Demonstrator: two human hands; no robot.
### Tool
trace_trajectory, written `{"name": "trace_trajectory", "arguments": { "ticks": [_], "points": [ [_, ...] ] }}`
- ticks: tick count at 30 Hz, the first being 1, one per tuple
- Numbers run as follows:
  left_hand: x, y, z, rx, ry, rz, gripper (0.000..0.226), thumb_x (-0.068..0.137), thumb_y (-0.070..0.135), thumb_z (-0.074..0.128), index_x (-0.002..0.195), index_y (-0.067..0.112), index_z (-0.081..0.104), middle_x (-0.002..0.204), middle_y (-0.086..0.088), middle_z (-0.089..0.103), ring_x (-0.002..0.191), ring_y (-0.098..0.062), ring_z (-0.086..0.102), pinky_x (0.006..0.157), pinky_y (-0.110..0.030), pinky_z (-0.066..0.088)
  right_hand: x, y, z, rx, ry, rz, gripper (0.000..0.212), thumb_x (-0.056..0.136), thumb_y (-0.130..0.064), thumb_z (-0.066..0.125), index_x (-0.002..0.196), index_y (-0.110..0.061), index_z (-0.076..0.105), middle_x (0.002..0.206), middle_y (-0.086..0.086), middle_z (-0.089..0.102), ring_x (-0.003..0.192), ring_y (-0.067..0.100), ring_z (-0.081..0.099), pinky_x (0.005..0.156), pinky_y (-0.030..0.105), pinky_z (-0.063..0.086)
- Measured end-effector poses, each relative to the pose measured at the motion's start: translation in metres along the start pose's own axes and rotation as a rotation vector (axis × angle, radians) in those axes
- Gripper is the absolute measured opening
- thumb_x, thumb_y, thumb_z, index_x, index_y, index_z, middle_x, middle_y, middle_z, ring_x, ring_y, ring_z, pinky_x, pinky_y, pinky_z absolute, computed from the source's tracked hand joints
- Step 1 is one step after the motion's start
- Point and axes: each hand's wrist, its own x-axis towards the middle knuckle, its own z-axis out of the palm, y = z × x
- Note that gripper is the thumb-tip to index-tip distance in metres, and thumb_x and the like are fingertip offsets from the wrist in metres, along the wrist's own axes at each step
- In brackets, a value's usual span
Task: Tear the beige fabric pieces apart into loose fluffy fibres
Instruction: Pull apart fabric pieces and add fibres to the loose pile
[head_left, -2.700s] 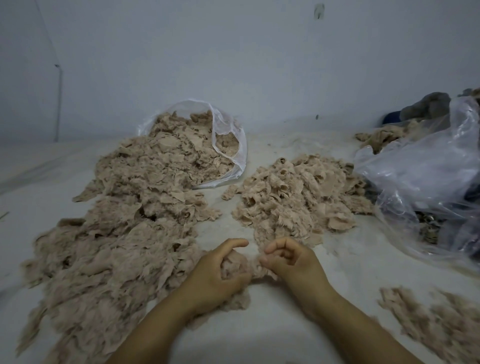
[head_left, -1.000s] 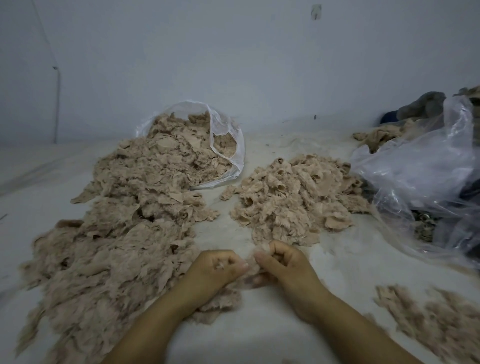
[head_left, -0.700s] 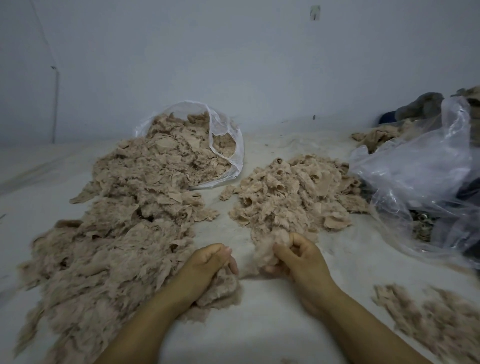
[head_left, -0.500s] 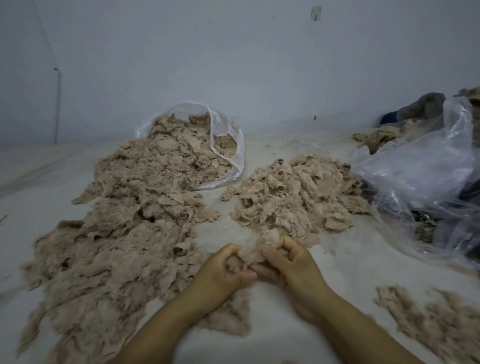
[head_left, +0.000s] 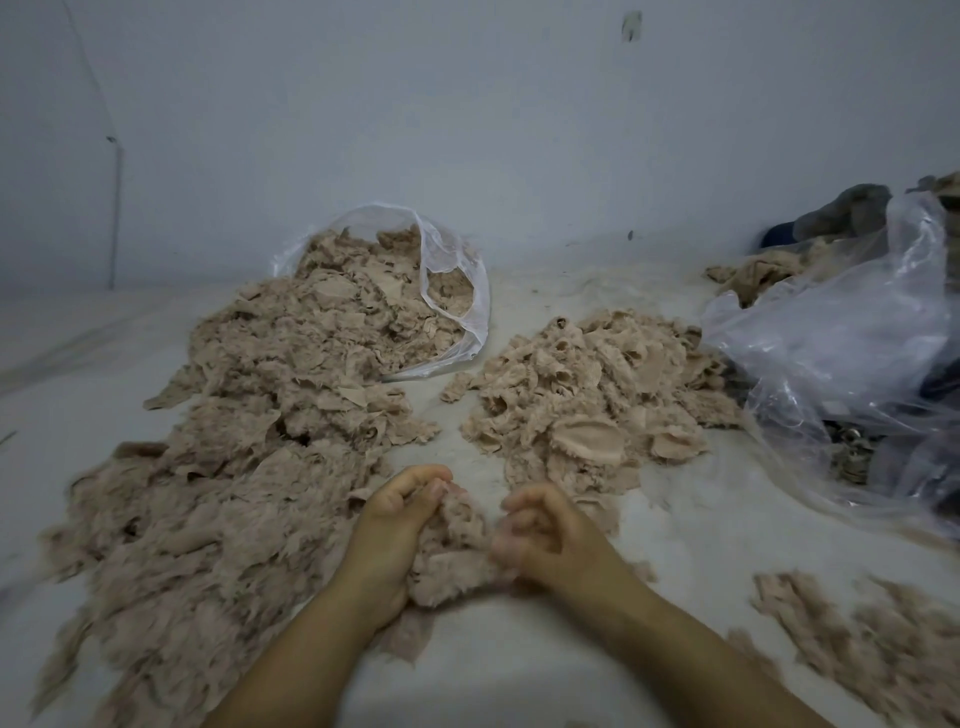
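**Fabric clump held between both hands, mid-tear**

The left hand (head_left: 400, 525) and right hand (head_left: 545, 530), fingers curled, grip a beige fabric clump (head_left: 457, 551) low over the white surface (head_left: 675, 525), between the big fluffed heap (head_left: 218, 499) and the untorn pile (head_left: 587, 400). Risk: pulling too much at once may leave dense lumps, and loosened fibres could drift into the untorn pile.

Two bare hands are meeting low in the middle over a pale floor (head_left: 675, 530). The left hand (head_left: 395, 525) and right hand (head_left: 545, 530) are both curling round one fluffy beige tuft (head_left: 457, 551) between them. A long heap (head_left: 218, 467) is spilling from an open clear bag (head_left: 457, 291) on the left. A smaller pile (head_left: 587, 400) is lying ahead. A crumpled plastic bag (head_left: 852, 353) is sitting at right, with loose fibres (head_left: 872, 644) near the right forearm.
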Motion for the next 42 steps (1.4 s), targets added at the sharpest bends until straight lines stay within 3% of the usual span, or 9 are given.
{"name": "trace_trajectory", "arguments": {
  "ticks": [3,7,17,22,25,29,32,38,42],
  "points": [
    [-0.002,0.000,0.001,0.054,-0.013,0.057,0.013,0.091,0.011,0.055,0.089,0.015,0.067,0.074,-0.001,0.070,0.069,-0.011,0.065,0.061,-0.022,0.053,0.004,0.002,0.009,-0.068,0.081,-0.047,0.016,0.081,-0.014,0.072,0.087,-0.016,0.057,0.072,-0.004,0.059,0.054,0.006,0.055,0.055,0.022,0.049],
    [-0.005,-0.001,0.001,0.426,-0.186,0.169,0.012,0.079,0.026,0.072,0.091,0.028,0.069,0.083,0.014,0.071,0.074,0.003,0.064,0.065,-0.009,0.048,0.007,-0.002,0.002,0.200,0.193,0.006,0.019,0.091,0.008,0.050,0.083,-0.008,0.055,0.058,0.001,0.052,0.047,0.016,0.054,0.051,0.027,0.053],
    [-0.007,-0.005,0.004,0.410,-0.197,0.145,0.026,0.094,0.022,0.051,0.070,0.013,0.055,0.057,0.004,0.051,0.052,-0.008,0.043,0.050,-0.019,0.037,0.004,-0.002,0.002,0.189,0.200,-0.031,0.015,0.083,0.008,0.065,0.087,-0.003,0.055,0.058,0.004,0.058,0.047,0.014,0.056,0.044,0.022,0.047],
    [-0.002,-0.001,-0.001,0.407,0.023,0.203,0.021,0.099,0.020,0.044,0.080,0.013,0.049,0.063,0.008,0.058,0.061,-0.010,0.050,0.062,-0.022,0.041,0.003,-0.001,-0.002,0.165,0.238,-0.086,0.012,0.085,0.008,0.062,0.087,-0.004,0.058,0.060,0.004,0.057,0.047,0.011,0.055,0.046,0.022,0.048],
    [-0.003,0.002,-0.002,0.479,-0.088,0.182,0.023,0.097,0.009,0.042,0.107,0.026,0.054,0.081,0.010,0.071,0.079,-0.005,0.064,0.067,-0.008,0.045,0.005,-0.001,-0.003,0.135,0.258,-0.145,0.010,0.086,0.005,0.061,0.087,-0.004,0.059,0.057,0.001,0.059,0.048,0.009,0.055,0.049,0.021,0.048],
    [-0.008,0.001,-0.001,0.472,-0.282,0.079,0.035,0.085,0.046,0.059,0.119,0.038,0.055,0.112,0.027,0.058,0.102,0.019,0.053,0.077,0.000,0.041,0.004,0.001,-0.002,0.066,0.169,-0.168,0.014,0.086,0.004,0.061,0.087,-0.009,0.059,0.058,-0.004,0.060,0.052,0.009,0.058,0.053,0.022,0.050],
    [-0.010,0.000,0.006,0.423,-0.235,0.110,0.009,0.086,0.020,0.067,0.093,0.023,0.071,0.089,0.012,0.070,0.085,-0.002,0.063,0.071,-0.011,0.048,0.003,0.000,0.001,-0.045,0.104,-0.198,0.017,0.087,0.005,0.060,0.086,-0.011,0.058,0.057,-0.007,0.060,0.053,0.007,0.058,0.053,0.021,0.050],
    [-0.010,0.000,0.010,0.254,-0.121,0.157,0.016,0.086,0.002,0.061,0.073,0.009,0.067,0.066,0.003,0.064,0.066,-0.009,0.059,0.062,-0.017,0.048,0.006,0.002,0.005,-0.079,0.158,-0.182,0.017,0.090,0.001,0.057,0.089,-0.016,0.059,0.062,-0.002,0.056,0.054,0.007,0.054,0.054,0.022,0.047],
    [-0.011,0.000,0.008,0.340,-0.189,0.229,0.014,0.087,0.004,0.061,0.076,0.011,0.067,0.068,0.007,0.066,0.067,-0.003,0.061,0.062,-0.013,0.047,0.004,0.003,0.005,-0.161,0.087,-0.076,0.022,0.082,-0.038,0.069,0.101,-0.028,0.062,0.077,0.003,0.055,0.068,0.007,0.051,0.063,0.022,0.043]
  ]
}}
